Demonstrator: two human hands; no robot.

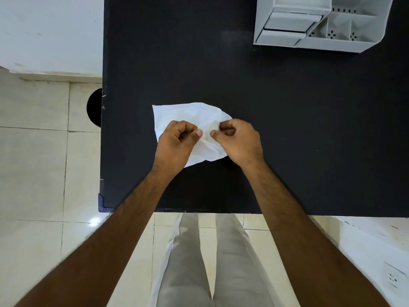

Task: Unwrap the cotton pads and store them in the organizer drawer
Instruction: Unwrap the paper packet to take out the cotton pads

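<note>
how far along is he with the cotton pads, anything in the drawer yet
Early stage. Nothing looks done: the organizer sits at the table's far right corner, apart from the hands, and no pads show in it. In hand: the left hand and right hand both pinch the white wrapper, working it open. Left: get the pads out and store them in a drawer.

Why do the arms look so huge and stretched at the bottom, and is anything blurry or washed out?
Head view: wide-angle stretch enlarges the near arms; the white wrapper is overexposed, hiding detail; the organizer bends at the corner; a glare spot marks the floor tile.
</note>
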